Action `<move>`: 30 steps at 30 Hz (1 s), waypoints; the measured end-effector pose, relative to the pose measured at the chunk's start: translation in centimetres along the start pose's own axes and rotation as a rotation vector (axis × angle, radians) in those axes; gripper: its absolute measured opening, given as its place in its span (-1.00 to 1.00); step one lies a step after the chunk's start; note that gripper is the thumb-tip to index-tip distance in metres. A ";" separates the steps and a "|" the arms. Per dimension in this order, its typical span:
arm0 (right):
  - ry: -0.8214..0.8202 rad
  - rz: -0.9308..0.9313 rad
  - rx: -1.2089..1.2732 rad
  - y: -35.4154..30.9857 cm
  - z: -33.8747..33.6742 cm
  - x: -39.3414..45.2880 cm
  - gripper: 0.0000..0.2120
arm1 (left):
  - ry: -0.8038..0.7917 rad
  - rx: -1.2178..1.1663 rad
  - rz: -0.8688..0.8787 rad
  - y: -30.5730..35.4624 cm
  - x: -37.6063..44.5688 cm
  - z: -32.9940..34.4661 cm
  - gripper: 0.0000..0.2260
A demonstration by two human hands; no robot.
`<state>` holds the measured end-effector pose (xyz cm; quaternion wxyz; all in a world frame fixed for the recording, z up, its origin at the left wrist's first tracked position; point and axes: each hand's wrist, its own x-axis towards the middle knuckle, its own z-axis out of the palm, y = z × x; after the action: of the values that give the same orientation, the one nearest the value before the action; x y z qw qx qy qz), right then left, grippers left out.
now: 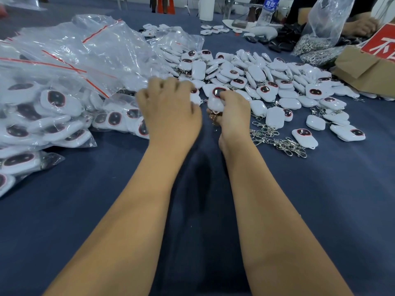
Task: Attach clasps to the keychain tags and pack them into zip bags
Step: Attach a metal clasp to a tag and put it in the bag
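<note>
Two hands working side by side, right hand (232,116) gripping a white tag (217,99) with clasp dangling, left hand (168,107) curling over loose tags (267,82) ahead, grip unclear, filled zip bags (53,92) lying left.

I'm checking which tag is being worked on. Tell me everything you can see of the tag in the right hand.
The tag is a small white rounded piece, plastic by its look, with a dark oval window rimmed in red on its upper face. It is held upright above the blue cloth, in front of the loose pile. The right hand grips it from the right and below. Metal clasp parts hang beneath it, blurred.
</note>
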<state>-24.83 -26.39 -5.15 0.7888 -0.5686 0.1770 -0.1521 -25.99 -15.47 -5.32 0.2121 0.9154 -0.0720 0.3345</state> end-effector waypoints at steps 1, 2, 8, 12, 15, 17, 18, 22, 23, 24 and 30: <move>-0.018 -0.017 -0.021 0.0 0.1 -0.1 -0.92 | -0.034 0.098 -0.095 -0.7 0.1 -0.1 -0.66; -0.032 -0.026 -0.038 0.1 0.1 -0.1 -0.90 | -0.110 0.147 -0.185 -1.3 0.2 -0.1 -0.63; -0.180 -0.017 0.185 0.2 0.4 -0.3 -0.81 | -0.161 -0.033 -0.336 -3.0 0.9 -0.1 -0.77; -0.309 -0.041 0.232 0.4 0.8 -0.5 -0.82 | -0.051 -0.313 -0.359 -2.6 0.7 -0.5 -0.83; -0.377 -0.081 0.118 0.7 1.0 -0.8 -0.82 | 0.037 -0.381 -0.344 -2.1 0.6 -0.7 -0.80; -0.401 -0.133 -0.042 1.0 1.1 -1.1 -0.81 | 0.086 -0.486 -0.373 -2.1 0.7 -0.7 -0.81; -0.391 -0.195 -0.192 1.1 1.1 -1.2 -0.81 | 0.107 -0.560 -0.403 -2.1 0.8 -0.7 -0.82; -0.480 -0.419 -0.575 1.5 1.1 -1.4 -0.87 | 0.195 -0.768 -0.442 -2.0 0.8 -1.0 -0.86; -0.517 -0.415 -0.598 1.4 1.2 -1.5 -0.83 | 0.207 -0.814 -0.435 -1.9 0.9 -1.0 -0.86; -0.540 -0.374 -0.609 1.3 1.3 -1.6 -0.82 | 0.204 -0.865 -0.426 -2.0 0.9 -1.1 -0.86; -0.557 -0.245 -0.609 1.3 0.6 -0.6 -0.70 | 0.107 -1.168 -0.404 -2.0 1.2 -1.9 -0.80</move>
<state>-25.09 -25.24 -6.14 0.5785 -0.8118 -0.0746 -0.0263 -25.62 -12.81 -3.96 0.7404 0.6257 -0.0579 0.2387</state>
